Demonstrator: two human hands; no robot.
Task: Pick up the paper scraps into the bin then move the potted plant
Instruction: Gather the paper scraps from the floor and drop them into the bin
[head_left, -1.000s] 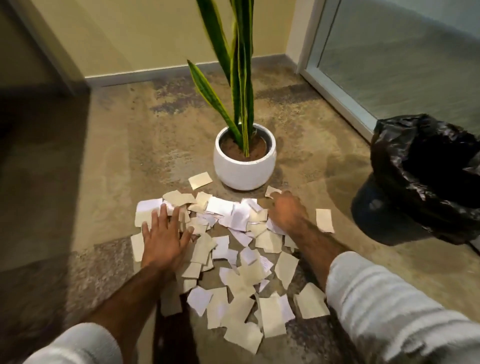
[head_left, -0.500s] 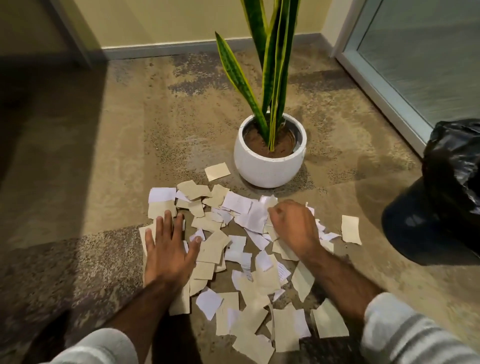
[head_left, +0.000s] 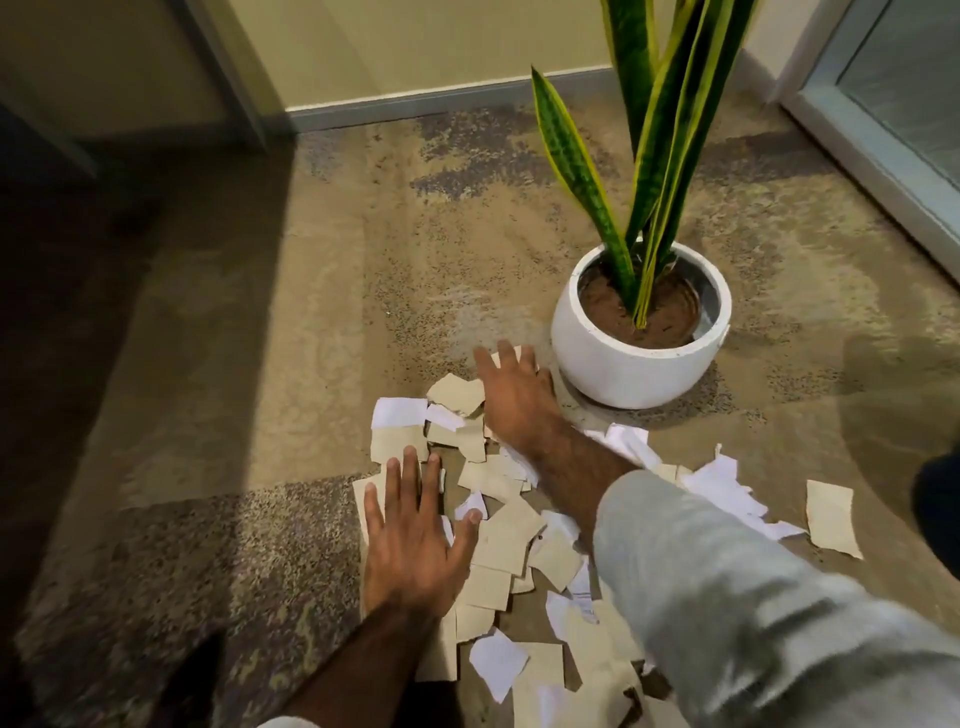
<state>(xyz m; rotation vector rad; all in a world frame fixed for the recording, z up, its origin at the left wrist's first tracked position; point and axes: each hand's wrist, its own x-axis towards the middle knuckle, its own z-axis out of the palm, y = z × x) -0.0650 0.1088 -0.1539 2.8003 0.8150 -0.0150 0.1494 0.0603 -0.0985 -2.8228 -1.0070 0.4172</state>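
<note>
Several white and beige paper scraps (head_left: 501, 540) lie spread on the carpet in front of me. My left hand (head_left: 410, 540) rests flat on the left side of the pile, fingers apart. My right hand (head_left: 514, 400) reaches across to the far edge of the pile, fingers spread over a beige scrap right beside the pot. The potted plant (head_left: 641, 332), a snake plant in a round white pot, stands just behind the scraps. A lone beige scrap (head_left: 831, 517) lies off to the right. Only a dark sliver of the bin bag (head_left: 937, 499) shows at the right edge.
A wall with a grey skirting board (head_left: 415, 106) runs along the back. A glass door with a pale frame (head_left: 883, 150) stands at the right. Dark shadow covers the floor on the left.
My right hand has moved from the middle right of the pile forward and left to the scrap next to the pot. The view has shifted left, so the black bin bag is almost out of frame.
</note>
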